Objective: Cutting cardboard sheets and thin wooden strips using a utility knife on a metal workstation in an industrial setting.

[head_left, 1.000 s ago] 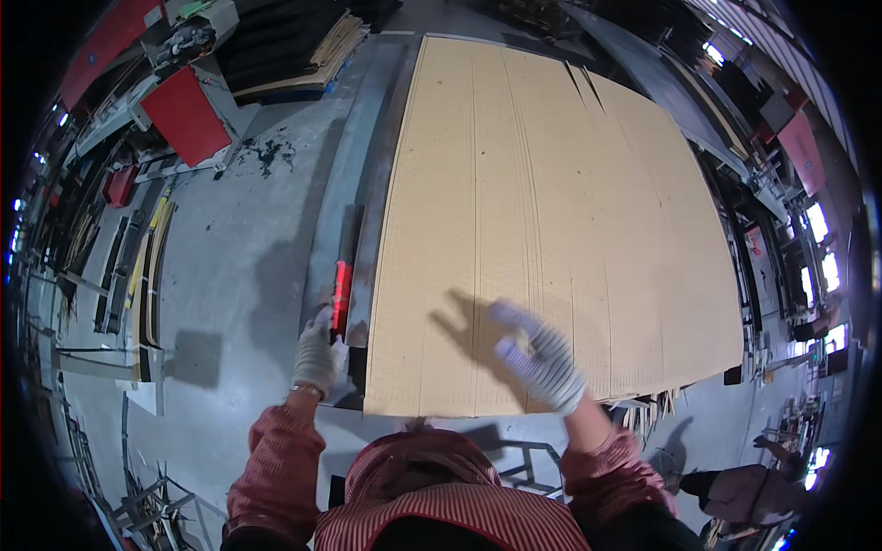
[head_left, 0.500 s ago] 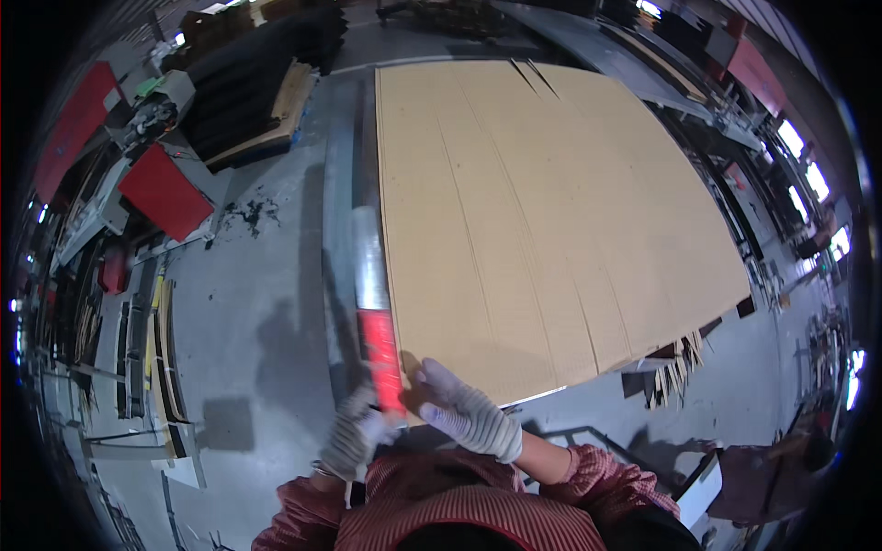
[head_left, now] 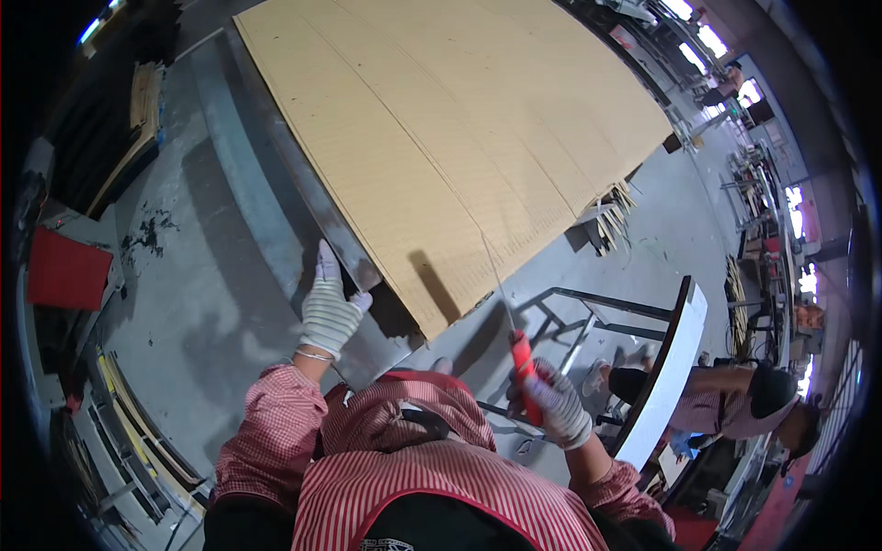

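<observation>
My right hand, in a striped knit glove, is closed round the red handle of a long, thin-bladed knife. Its narrow metal blade points up and away, the tip over the near edge of a large stack of tan cardboard sheets. My left hand, gloved the same way, has its fingers stretched out and thumb apart, holding nothing. It is beside the dark metal edge along the stack's left side; whether it touches that edge I cannot tell.
Thin strips jut out below the stack's right corner. A metal-framed stand with a pale slanted panel is at my right, with another person just beyond. A red panel and bundled long strips lie left.
The knife has gone from the stack's left edge to my right side, now in my right hand. My left hand has come off it and opened. The whole view has turned.
</observation>
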The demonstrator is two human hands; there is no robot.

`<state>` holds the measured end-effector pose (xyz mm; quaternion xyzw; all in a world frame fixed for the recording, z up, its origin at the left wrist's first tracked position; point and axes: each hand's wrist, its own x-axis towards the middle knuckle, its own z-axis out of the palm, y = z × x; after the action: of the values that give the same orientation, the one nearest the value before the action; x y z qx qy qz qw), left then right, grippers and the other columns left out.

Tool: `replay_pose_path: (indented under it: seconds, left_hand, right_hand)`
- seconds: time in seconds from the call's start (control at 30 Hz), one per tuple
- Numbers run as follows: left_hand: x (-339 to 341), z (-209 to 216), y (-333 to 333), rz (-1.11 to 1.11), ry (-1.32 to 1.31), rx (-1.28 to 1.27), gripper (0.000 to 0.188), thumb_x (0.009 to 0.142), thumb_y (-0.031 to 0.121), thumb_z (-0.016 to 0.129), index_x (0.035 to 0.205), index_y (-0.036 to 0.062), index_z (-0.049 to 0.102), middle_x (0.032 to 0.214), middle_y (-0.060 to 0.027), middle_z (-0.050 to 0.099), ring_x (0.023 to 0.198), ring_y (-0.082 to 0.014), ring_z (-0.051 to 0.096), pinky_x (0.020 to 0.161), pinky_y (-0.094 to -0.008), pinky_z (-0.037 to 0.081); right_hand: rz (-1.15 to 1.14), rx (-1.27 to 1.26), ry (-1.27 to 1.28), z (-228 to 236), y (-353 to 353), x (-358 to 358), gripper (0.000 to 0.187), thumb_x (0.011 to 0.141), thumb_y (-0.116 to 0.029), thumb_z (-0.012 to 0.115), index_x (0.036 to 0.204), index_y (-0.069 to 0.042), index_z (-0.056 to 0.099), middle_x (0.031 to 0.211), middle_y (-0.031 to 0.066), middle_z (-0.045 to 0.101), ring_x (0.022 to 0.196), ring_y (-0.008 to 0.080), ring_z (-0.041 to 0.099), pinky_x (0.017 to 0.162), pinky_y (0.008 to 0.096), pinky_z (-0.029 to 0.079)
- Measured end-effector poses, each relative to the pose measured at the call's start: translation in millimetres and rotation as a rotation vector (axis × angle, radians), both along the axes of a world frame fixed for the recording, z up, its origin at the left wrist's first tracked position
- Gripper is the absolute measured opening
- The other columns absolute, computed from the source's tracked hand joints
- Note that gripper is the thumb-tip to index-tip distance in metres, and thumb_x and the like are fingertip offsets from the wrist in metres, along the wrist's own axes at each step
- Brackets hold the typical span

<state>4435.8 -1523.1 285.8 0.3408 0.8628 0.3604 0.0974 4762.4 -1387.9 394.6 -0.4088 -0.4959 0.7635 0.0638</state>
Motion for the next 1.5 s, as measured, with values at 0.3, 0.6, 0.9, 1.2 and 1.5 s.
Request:
replay_pose_path:
  seconds: [0.3, 0.6, 0.9, 1.2, 1.5]
  left_hand:
    - [-43, 24, 21, -0.201, 0.531, 0.056, 0.082, 0.071, 0.011, 0.061, 0.145, 0.0009, 0.028, 0.143, -0.0235, 0.037, 0.135, -0.0393, 0.031, 0.114, -0.0441, 0.023]
    - [-25, 26, 15, -0.713, 0.569, 0.046, 0.072, 0.068, 0.009, 0.053, 0.140, 0.0083, 0.042, 0.145, -0.0143, 0.039, 0.138, -0.0346, 0.029, 0.115, -0.0523, 0.016]
    - [-30, 23, 16, -0.716, 0.548, 0.103, 0.070, 0.070, 0.009, 0.053, 0.139, 0.0099, 0.043, 0.146, -0.0119, 0.038, 0.138, -0.0327, 0.029, 0.116, -0.0504, 0.016]
    - [-31, 25, 14, -0.724, 0.544, 0.098, 0.065, 0.073, 0.013, 0.054, 0.138, 0.0103, 0.046, 0.144, -0.0110, 0.041, 0.137, -0.0323, 0.032, 0.115, -0.0501, 0.017]
    - [1, 51, 81, -0.552, 0.552, 0.203, 0.058, 0.081, 0.034, 0.060, 0.134, 0.0116, 0.050, 0.140, -0.0131, 0.045, 0.130, -0.0306, 0.039, 0.111, -0.0512, 0.020]
  right_hand:
    - [0.334, 0.581, -0.319, -4, -42, 7, 0.037, 0.093, -0.031, 0.057, 0.115, -0.002, 0.050, 0.070, 0.0083, 0.059, 0.057, 0.0167, 0.059, 0.053, 0.0310, 0.046]
    - [0.627, 0.945, -0.588, 24, -50, -36, 0.041, 0.089, -0.027, 0.058, 0.121, -0.004, 0.047, 0.086, 0.0243, 0.064, 0.079, 0.0428, 0.063, 0.065, 0.0480, 0.050]
    - [0.664, 0.934, -0.752, 41, -53, -50, 0.037, 0.091, -0.028, 0.056, 0.118, -0.005, 0.048, 0.084, 0.0229, 0.064, 0.078, 0.0427, 0.062, 0.064, 0.0485, 0.049]
    - [0.837, 0.997, -1.028, 64, -61, -118, 0.037, 0.093, -0.031, 0.047, 0.116, -0.003, 0.042, 0.080, 0.0204, 0.067, 0.078, 0.0372, 0.067, 0.066, 0.0477, 0.052]
    - [0.943, 0.971, -0.934, 25, -26, -164, 0.025, 0.088, -0.018, 0.053, 0.105, -0.002, 0.061, 0.087, 0.0196, 0.069, 0.083, 0.0370, 0.068, 0.069, 0.0427, 0.054]
